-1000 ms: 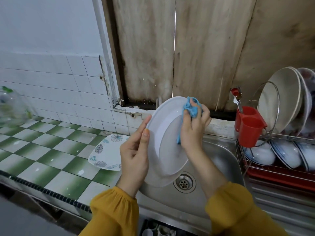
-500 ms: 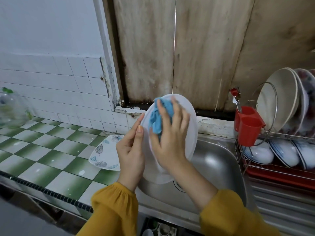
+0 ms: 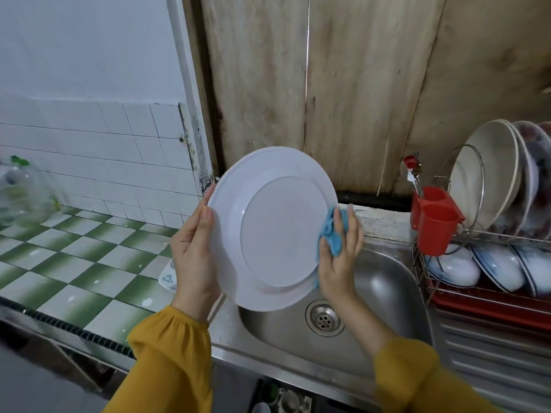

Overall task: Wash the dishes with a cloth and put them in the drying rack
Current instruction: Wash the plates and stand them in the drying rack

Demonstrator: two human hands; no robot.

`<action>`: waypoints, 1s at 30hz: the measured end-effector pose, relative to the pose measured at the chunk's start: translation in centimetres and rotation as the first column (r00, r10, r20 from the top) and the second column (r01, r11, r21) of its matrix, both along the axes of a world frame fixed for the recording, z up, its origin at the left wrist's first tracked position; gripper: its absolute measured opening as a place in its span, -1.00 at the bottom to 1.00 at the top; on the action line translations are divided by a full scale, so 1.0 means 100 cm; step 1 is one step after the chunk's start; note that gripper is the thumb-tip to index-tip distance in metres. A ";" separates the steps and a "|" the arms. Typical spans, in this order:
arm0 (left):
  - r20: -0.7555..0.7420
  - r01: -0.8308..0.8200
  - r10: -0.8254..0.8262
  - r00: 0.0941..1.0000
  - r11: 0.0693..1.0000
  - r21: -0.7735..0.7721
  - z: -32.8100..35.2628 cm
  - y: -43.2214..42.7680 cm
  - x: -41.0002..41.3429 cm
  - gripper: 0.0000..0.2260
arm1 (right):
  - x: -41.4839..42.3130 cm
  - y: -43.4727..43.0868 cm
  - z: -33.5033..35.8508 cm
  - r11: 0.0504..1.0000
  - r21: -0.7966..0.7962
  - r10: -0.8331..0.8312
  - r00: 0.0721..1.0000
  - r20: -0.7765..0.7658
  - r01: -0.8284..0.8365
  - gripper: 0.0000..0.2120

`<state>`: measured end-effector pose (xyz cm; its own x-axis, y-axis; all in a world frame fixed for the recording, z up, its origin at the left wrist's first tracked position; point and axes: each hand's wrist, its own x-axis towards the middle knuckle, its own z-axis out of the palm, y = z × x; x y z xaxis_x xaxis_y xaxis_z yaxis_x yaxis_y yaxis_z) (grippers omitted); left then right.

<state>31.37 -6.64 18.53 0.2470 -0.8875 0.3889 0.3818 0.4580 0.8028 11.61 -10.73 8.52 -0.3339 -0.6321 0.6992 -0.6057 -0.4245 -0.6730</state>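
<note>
plate [image 3: 277, 231] upright above sink [image 3: 387, 287], back facing camera | left hand [image 3: 193, 251] fingers clamped on left rim | right hand [image 3: 340, 257] fingers bunching cloth [image 3: 332, 234] against right rim | risk: slip from wet one-hand rim grip, drop into sink, chipping

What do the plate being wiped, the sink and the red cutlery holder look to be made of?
White plate: likely melamine or plastic, with a dull, even sheen; glazed ceramic is not excluded. Sink: stainless steel, brushed grey with bright reflections. Red cutlery holder: moulded plastic, uniform colour, soft gloss.
</note>
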 end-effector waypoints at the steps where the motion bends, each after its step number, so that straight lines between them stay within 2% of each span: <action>1: 0.049 0.010 -0.009 0.999 1.000 -0.021 0.000 0.003 -0.001 -0.80 | -0.003 -0.004 0.012 1.000 0.030 -0.005 0.998 0.055 0.004 -0.47; 4: 0.189 0.061 -0.046 0.981 0.995 -0.077 -0.001 0.009 -0.007 -0.78 | -0.006 -0.012 0.047 1.000 0.015 -0.001 0.997 0.077 0.000 -0.46; 8: 0.249 0.100 -0.081 0.965 0.993 -0.068 -0.003 0.016 -0.017 -0.69 | 0.020 0.002 0.077 0.992 -0.111 -0.076 0.992 -0.102 0.064 -0.43; 11: 0.184 0.090 -0.081 0.980 0.995 -0.042 -0.007 0.016 -0.023 -0.73 | 0.055 0.033 0.067 0.980 -0.187 -0.005 0.932 -0.362 -0.067 -0.46; 13: 0.101 0.060 -0.056 0.993 0.998 -0.033 -0.008 0.014 -0.021 -0.78 | 0.066 0.049 0.037 0.962 -0.220 0.008 0.816 -0.578 -0.165 -0.47; 14: 0.072 0.038 -0.035 0.997 0.999 -0.034 -0.007 0.014 -0.018 -0.79 | 0.064 0.052 0.022 0.958 -0.221 0.001 0.778 -0.628 -0.180 -0.48; 15: 0.056 0.022 -0.020 0.998 0.999 -0.036 -0.004 0.015 -0.016 -0.79 | 0.059 0.052 0.008 0.962 -0.215 -0.002 0.785 -0.620 -0.168 -0.48; 17: 0.066 0.012 -0.009 0.998 0.999 -0.048 0.001 0.018 -0.010 -0.76 | 0.043 0.042 -0.007 0.981 -0.172 0.005 0.901 -0.435 -0.089 -0.49; 19: 0.129 0.019 -0.010 0.992 0.998 -0.067 0.003 0.021 -0.007 -0.79 | 0.028 0.028 -0.002 0.997 -0.073 0.015 0.997 -0.075 -0.020 -0.52; 20: 0.166 0.024 -0.011 0.986 0.997 -0.076 0.004 0.023 -0.006 -0.79 | 0.020 0.020 0.004 0.999 -0.034 0.044 0.987 0.155 -0.039 -0.56; 21: 0.201 0.025 -0.007 0.980 0.996 -0.085 0.004 0.025 -0.005 -0.77 | 0.014 0.015 0.015 0.998 0.003 0.059 0.919 0.390 -0.065 -0.62; 22: 0.236 0.023 0.001 0.972 0.995 -0.101 0.004 0.026 -0.005 -0.76 | 0.008 0.009 0.030 0.992 0.066 0.050 0.800 0.599 -0.111 -0.72; 23: 0.271 0.016 0.019 0.962 0.992 -0.126 0.005 0.027 -0.007 -0.74 | 0.002 0.006 0.044 0.971 0.156 0.000 0.654 0.757 -0.181 -0.77; 24: 0.306 0.007 0.042 0.951 0.987 -0.159 0.005 0.029 -0.008 -0.74 | -0.005 0.004 0.054 0.941 0.222 -0.060 0.523 0.850 -0.254 -0.74; 25: 0.338 -0.007 0.076 0.938 0.980 -0.201 0.006 0.031 -0.010 -0.74 | -0.010 0.005 0.062 0.922 0.231 -0.093 0.402 0.911 -0.310 -0.69; 27: 0.363 -0.072 0.160 0.918 0.967 -0.244 0.005 0.032 -0.014 -0.75 | -0.016 0.008 0.073 0.938 0.138 -0.078 0.195 0.978 -0.317 -0.66; 28: 0.356 -0.121 0.190 0.915 0.971 -0.207 0.005 0.034 -0.016 -0.70 | -0.018 0.008 0.075 0.952 0.078 -0.036 0.142 0.989 -0.298 -0.66; 30: 0.391 -0.262 0.244 0.888 0.965 -0.008 -0.002 0.024 -0.014 -0.51 | -0.023 0.008 0.077 0.963 -0.041 0.064 0.078 0.995 -0.266 -0.65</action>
<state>29.92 -4.27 18.37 0.3044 -0.8332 0.4616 -0.0852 0.4588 0.8844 9.33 -9.90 16.24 -0.5293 -0.8132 -0.2418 0.7124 -0.2713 -0.6472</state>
